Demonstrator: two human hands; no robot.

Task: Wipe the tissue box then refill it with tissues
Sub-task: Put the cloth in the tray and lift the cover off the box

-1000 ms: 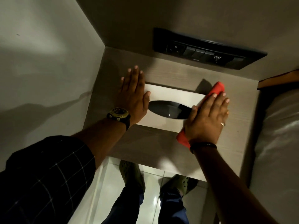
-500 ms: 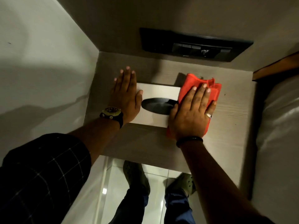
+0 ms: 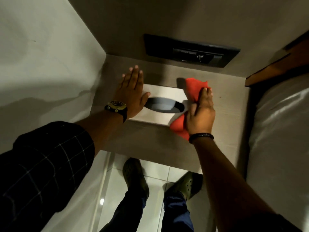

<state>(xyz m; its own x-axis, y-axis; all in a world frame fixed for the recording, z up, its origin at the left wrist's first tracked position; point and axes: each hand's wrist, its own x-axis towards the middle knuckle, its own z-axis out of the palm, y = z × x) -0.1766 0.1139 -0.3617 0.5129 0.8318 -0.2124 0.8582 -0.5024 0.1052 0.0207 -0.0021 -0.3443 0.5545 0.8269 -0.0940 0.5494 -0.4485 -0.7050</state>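
Note:
A pale rectangular tissue box (image 3: 164, 92) with a dark oval opening lies flat on a wooden bedside shelf (image 3: 150, 139). My left hand (image 3: 132, 93) lies flat on the box's left end, fingers straight, holding it still. My right hand (image 3: 201, 109) presses a red cloth (image 3: 194, 88) against the box's right end and side; the fingers are straight over the cloth. Part of the cloth sticks out below the palm. No tissues are visible in the opening.
A dark switch panel (image 3: 192, 51) is set in the wall behind the shelf. A white wall stands on the left, and a bed with white bedding (image 3: 280, 131) is on the right. My feet stand on a tiled floor (image 3: 108, 190) below.
My right hand slid the red cloth from the top of the box's right part over to its right end. The left hand stayed flat on the left end.

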